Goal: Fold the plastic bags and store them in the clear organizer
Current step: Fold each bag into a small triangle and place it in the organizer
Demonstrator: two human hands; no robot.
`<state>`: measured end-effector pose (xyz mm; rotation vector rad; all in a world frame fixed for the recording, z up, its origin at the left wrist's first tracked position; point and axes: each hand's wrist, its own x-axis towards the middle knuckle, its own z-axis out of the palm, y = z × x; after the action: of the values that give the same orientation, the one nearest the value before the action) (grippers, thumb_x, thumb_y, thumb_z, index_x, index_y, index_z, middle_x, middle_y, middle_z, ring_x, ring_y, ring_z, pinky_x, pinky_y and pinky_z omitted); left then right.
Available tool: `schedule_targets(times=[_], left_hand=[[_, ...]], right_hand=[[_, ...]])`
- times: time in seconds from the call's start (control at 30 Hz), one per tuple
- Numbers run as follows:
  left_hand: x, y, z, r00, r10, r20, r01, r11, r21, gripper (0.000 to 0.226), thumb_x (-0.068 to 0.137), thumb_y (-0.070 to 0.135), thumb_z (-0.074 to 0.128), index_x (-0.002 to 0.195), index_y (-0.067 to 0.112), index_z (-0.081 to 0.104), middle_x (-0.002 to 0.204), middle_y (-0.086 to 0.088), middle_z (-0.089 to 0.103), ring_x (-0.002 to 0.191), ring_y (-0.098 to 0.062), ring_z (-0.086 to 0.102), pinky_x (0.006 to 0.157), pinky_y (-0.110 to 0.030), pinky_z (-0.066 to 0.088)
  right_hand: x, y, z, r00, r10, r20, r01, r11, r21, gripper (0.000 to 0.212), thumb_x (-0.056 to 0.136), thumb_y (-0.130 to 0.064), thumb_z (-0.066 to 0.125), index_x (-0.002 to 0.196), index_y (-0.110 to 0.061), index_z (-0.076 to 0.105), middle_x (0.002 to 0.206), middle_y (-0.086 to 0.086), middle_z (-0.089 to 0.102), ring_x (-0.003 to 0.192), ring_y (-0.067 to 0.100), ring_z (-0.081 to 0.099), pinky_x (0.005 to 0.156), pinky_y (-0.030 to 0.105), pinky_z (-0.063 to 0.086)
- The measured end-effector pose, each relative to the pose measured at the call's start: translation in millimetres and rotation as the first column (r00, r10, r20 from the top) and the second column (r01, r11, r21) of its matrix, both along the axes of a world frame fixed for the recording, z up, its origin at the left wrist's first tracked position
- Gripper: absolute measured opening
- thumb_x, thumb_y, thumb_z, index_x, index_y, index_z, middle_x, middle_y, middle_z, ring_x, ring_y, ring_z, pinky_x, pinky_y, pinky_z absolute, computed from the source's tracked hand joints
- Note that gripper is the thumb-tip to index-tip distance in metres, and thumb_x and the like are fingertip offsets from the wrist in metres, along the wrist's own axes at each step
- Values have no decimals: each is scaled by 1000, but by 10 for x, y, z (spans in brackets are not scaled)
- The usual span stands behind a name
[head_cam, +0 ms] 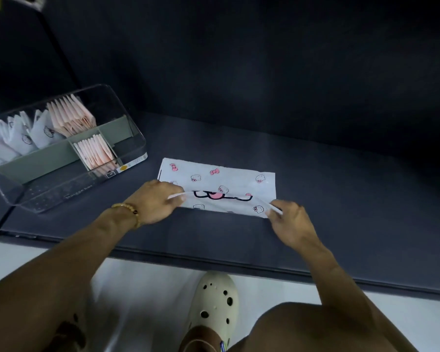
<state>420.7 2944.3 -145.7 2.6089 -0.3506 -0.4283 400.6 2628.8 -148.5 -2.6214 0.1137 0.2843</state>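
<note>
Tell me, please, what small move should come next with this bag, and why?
Probably carry the lifted near edge over to the far edge: left hand and right hand each pinch a near corner of the bag, raised off the mat.

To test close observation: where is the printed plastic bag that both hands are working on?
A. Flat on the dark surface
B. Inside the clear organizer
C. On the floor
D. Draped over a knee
A: the printed bag lies on the dark surface, beside the organizer.

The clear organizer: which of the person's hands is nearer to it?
Left. The left hand grips the bag just right of the clear organizer; the right hand holds the bag's far end.
</note>
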Motion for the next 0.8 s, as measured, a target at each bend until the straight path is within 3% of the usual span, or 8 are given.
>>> schedule_targets(times=[0.07, 0.13, 0.27, 0.4, 0.5, 0.6, 0.7, 0.8], left_hand=[[-36, 122, 20, 985, 154, -77, -166, 969, -183, 24, 96, 23, 52, 72, 23, 55, 82, -8, 63, 76, -25, 59, 63, -22, 36], [-92, 191, -51, 955, 269, -127, -294, 920, -261, 13, 94, 19, 55, 87, 16, 65, 87, -6, 64, 84, -23, 62, 71, -23, 40], [-180, 157, -313, 891, 448, -74, -454, 879, -146, 19, 96, 26, 51, 101, 12, 64, 71, 1, 60, 87, -34, 56, 75, -30, 41], [-150, 55, -444, 812, 583, 16, -583, 812, -1, 34, 96, 35, 47, 119, 12, 57, 106, -19, 65, 103, -42, 52, 86, -45, 46], [-107, 58, -476, 797, 602, 48, -604, 792, 92, 42, 94, 42, 50, 123, 13, 54, 110, -22, 63, 103, -45, 56, 82, -47, 48], [-52, 94, -498, 798, 596, 91, -601, 777, 185, 46, 92, 50, 50, 113, 10, 56, 106, -21, 63, 99, -44, 57, 77, -45, 47], [-6, 110, -477, 788, 607, 101, -612, 757, 227, 49, 88, 58, 50, 94, 10, 57, 97, -18, 64, 91, -40, 60, 72, -41, 47], [-20, 82, -402, 773, 603, 199, -635, 730, 255, 45, 85, 58, 55, 93, 13, 53, 89, -14, 63, 84, -38, 61, 63, -39, 46]], right_hand=[[18, -103, -4, 989, -127, -81, 137, 982, 131, 21, 89, -19, 57, 68, -24, 59, 64, -2, 58, 64, 24, 54, 54, 26, 43], [36, -137, -39, 971, -198, -135, 219, 961, 168, 14, 89, -25, 58, 87, -15, 67, 80, 3, 69, 78, 25, 64, 72, 33, 53], [78, -21, -167, 972, -222, -79, 227, 972, 62, 24, 95, -29, 50, 87, -8, 57, 77, 3, 61, 80, 30, 58, 69, 33, 45], [112, 73, -291, 970, -241, 28, 243, 965, -104, 24, 97, -30, 48, 81, -12, 50, 67, -2, 52, 76, 30, 50, 64, 31, 39], [160, 97, -349, 936, -351, -3, 350, 933, -80, 22, 94, -34, 55, 82, -16, 56, 58, -8, 51, 80, 28, 54, 65, 28, 39], [198, 107, -381, 907, -418, -54, 417, 908, -41, 22, 91, -37, 56, 90, -17, 64, 69, -1, 67, 86, 28, 59, 68, 28, 43], [242, 89, -389, 894, -445, -55, 443, 895, -41, 22, 90, -40, 57, 92, -19, 64, 82, 3, 66, 82, 25, 55, 69, 29, 43], [251, 102, -383, 892, -449, -53, 446, 893, -61, 22, 90, -40, 58, 91, -19, 63, 82, 2, 64, 82, 26, 54, 69, 29, 41]])
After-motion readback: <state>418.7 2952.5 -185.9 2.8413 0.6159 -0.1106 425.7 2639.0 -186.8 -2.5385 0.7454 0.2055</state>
